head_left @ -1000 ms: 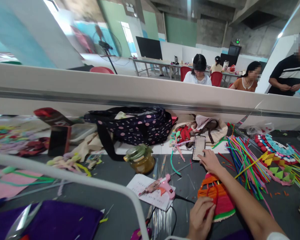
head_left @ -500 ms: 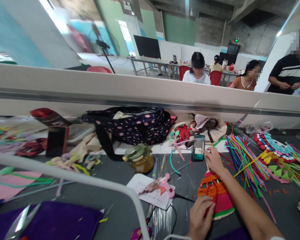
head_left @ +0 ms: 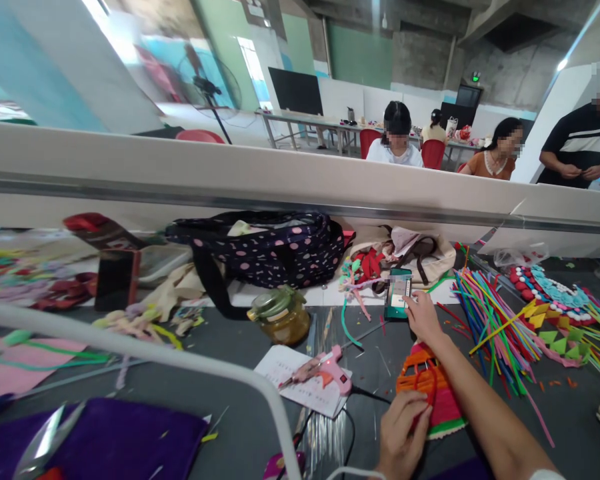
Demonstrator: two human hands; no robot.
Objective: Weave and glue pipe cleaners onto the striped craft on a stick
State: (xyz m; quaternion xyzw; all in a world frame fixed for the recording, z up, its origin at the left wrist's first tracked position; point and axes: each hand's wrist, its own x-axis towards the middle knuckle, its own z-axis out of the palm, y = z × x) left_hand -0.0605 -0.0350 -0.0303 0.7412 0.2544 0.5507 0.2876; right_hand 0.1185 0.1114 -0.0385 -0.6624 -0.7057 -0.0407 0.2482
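Note:
My right hand reaches forward over the table and its fingers rest on the lit screen of a phone lying flat beside a heap of bags. My left hand is near the bottom edge, fingers curled on the rim of a striped red, orange and green woven craft piece lying on the dark table. A pink glue gun lies on a printed sheet just left of that piece.
A dotted dark bag, a jar with a green lid, a bundle of coloured sticks, purple felt and a white tube crowd the table. Behind a low partition, several people sit or stand.
The phone screen changed from a pale page to a green one, and my right hand shifted slightly on it. My left hand stayed on the woven piece.

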